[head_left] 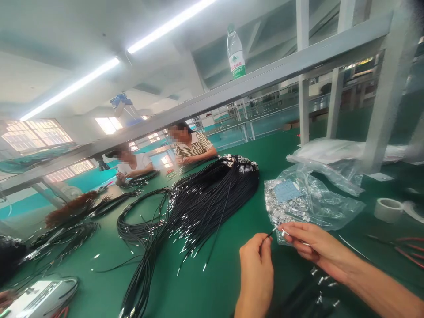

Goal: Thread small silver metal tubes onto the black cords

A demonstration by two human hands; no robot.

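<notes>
My left hand (256, 267) pinches a thin black cable (270, 232) close to its end. Just to the right, my right hand (313, 247) has its fingers closed on a small silvery piece (280, 229) that meets the cable's tip; whether the two are joined I cannot tell. Behind my fingers lies a clear plastic bag (326, 198) with many small metal parts (288, 210) and a blue label (286, 190). Below my hands, more dark cables with silvery ends (323, 279) lie blurred on the green table (236, 223).
A large bundle of black cables (215, 190) spreads left of my hands. White tape rolls (388, 210) and red wires (412, 249) lie to the right. A grey shelf frame (265, 66) crosses above, carrying a water bottle (236, 53). Two people (195, 145) work opposite; a device (41, 298) stands lower left.
</notes>
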